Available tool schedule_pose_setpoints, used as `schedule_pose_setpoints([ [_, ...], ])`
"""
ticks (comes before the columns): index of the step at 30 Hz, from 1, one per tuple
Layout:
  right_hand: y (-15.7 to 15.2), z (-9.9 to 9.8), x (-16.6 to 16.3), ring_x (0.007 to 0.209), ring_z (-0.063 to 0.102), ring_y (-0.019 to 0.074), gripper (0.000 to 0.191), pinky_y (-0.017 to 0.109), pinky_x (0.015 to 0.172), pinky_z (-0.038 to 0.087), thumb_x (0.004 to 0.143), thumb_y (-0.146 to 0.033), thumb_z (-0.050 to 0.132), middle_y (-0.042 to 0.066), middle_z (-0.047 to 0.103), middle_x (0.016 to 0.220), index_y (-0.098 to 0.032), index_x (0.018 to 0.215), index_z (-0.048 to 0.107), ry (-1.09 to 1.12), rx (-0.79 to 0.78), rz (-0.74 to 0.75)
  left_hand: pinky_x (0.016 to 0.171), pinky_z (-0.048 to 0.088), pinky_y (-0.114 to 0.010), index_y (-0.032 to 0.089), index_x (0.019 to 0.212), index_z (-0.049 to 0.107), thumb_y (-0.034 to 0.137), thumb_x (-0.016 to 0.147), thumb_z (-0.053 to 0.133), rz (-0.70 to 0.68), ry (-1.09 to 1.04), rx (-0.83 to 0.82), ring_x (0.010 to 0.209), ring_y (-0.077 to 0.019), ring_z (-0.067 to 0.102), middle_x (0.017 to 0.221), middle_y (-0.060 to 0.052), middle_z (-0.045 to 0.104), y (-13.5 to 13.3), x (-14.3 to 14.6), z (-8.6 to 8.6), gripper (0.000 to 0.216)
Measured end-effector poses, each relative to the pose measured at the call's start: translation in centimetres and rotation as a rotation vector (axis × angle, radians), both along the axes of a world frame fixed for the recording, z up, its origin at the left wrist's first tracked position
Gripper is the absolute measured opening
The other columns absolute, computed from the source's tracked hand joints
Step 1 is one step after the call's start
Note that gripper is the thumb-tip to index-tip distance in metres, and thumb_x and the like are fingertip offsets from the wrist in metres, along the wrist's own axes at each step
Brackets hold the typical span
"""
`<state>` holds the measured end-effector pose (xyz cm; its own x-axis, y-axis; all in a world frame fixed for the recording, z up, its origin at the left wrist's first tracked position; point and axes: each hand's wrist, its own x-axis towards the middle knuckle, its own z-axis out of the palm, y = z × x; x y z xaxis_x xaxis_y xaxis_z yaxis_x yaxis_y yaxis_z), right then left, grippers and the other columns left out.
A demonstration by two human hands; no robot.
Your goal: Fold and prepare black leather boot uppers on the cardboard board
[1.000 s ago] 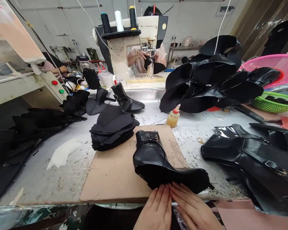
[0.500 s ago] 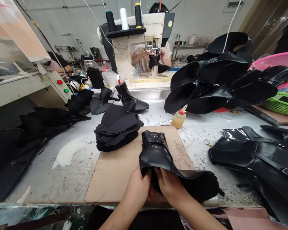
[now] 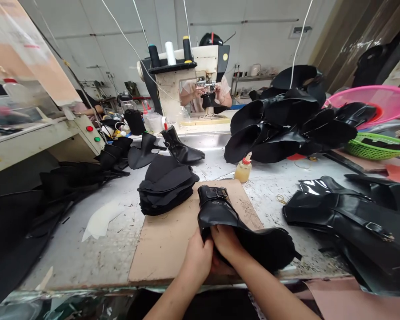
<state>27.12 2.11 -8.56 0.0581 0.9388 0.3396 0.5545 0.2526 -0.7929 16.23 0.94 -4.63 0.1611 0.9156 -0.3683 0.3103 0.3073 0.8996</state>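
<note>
- At five o'clock, the boot upper point(image 3: 218, 217) lies on the board point(image 3: 163, 249), probably as padding.
- My left hand point(image 3: 199, 252) holds its edge, likely steadying it.
- My right hand point(image 3: 226, 242) reaches inside; its grip I cannot tell.

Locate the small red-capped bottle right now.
Head view, slightly right of centre: the bottle stands by the far right corner of the tan board, in front of the heap of black pieces.
</note>
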Motion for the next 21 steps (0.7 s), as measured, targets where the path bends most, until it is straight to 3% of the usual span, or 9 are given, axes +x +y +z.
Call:
schedule_pose_setpoints([
  [3,-4.8,1.9,0.8,0.112,0.064,0.0246,0.036,0.037,0.088,0.058,0.096,-0.023,0.043,0.008,0.066,0.124,-0.026,0.129,0.057,-0.035,0.055,0.1,0.035,0.042,-0.023,0.014,0.111,0.054,0.01,0.082,0.038,0.007,-0.022,0.059,0.035,-0.0153,0.051,0.045,0.006,0.051,0.1,-0.5,0.9,0.034],
  [5,-7.5,3.6,2.9,0.12,0.059,0.0226,0.044,0.033,0.097,0.053,0.09,-0.022,0.052,0.002,0.06,0.135,-0.031,0.133,0.055,-0.125,0.228,0.216,0.034,0.042,-0.023,0.015,0.117,0.055,0.012,0.08,0.042,0.008,-0.022,0.072,0.034,-0.0156,0.05,0.046,0.006,0.051,0.1,-0.7,2.2,0.039],
  [6,-8.2,4.4,4.1,0.126,0.054,0.0237,0.047,0.037,0.103,0.048,0.089,-0.02,0.054,0.001,0.055,0.139,-0.033,0.134,0.053,-0.185,0.316,0.118,0.032,0.041,-0.024,0.016,0.12,0.054,0.014,0.08,0.044,0.002,-0.021,0.068,0.034,-0.016,0.05,0.045,0.006,0.05,0.1,-0.7,3.0,0.041],
  [9,-8.2,6.4,7.6,0.127,0.05,0.0342,0.051,0.053,0.106,0.041,0.084,-0.038,0.061,0.008,0.055,0.139,-0.024,0.133,0.055,-0.219,0.1,-0.238,0.031,0.04,-0.024,0.021,0.129,0.05,0.019,0.079,0.047,-0.048,-0.022,0.044,0.034,-0.017,0.051,0.044,0.008,0.049,-0.2,-0.4,5.4,0.05],
  [11,-7.1,7.0,8.7,0.112,0.063,0.0341,0.045,0.05,0.096,0.05,0.086,-0.046,0.052,0.009,0.069,0.12,-0.022,0.121,0.065,-0.129,-0.136,-0.212,0.035,0.044,-0.024,0.023,0.138,0.041,0.026,0.081,0.052,-0.074,-0.069,0.032,0.037,-0.0166,0.053,0.048,0.008,0.051,-0.5,-0.7,6.2,0.059],
  [13,-6.2,7.5,8.6,0.102,0.068,0.0312,0.044,0.043,0.089,0.055,0.089,-0.049,0.044,0.008,0.075,0.107,-0.021,0.111,0.07,-0.019,-0.24,-0.154,0.042,0.048,-0.025,0.018,0.141,0.037,0.041,0.079,0.061,-0.026,-0.186,0.028,0.043,-0.0161,0.056,0.053,0.006,0.054,-0.9,-1.6,5.9,0.07],
  [16,-6.1,8.5,6.7,0.101,0.069,0.0308,0.049,0.038,0.085,0.056,0.088,-0.057,0.044,0.008,0.076,0.103,-0.02,0.107,0.07,0.21,-0.274,-0.169,0.054,0.051,-0.026,0.01,0.117,0.057,0.07,0.063,0.069,0.165,-0.445,-0.067,0.056,-0.0171,0.062,0.063,-0.001,0.063,-1.6,-3.7,4.1,0.082],
  [19,-6.6,9.7,3.8,0.097,0.07,0.0308,0.051,0.038,0.082,0.058,0.088,-0.061,0.045,0.009,0.076,0.1,-0.019,0.104,0.071,0.435,-0.323,-0.074,0.072,0.054,-0.035,0.014,0.102,0.067,0.088,0.059,0.053,0.131,-0.63,-0.217,0.083,-0.0268,0.067,0.083,-0.011,0.071,-2.6,-5.2,3.3,0.087],
  [21,-7.1,10.3,2.0,0.101,0.068,0.0309,0.049,0.041,0.086,0.057,0.09,-0.058,0.046,0.009,0.075,0.106,-0.02,0.108,0.07,0.458,-0.291,0.018,0.079,0.053,-0.042,0.016,0.099,0.072,0.092,0.067,0.029,0.131,-0.518,-0.142,0.092,-0.0322,0.065,0.087,-0.014,0.072,-3.0,-5.3,3.7,0.093],
])
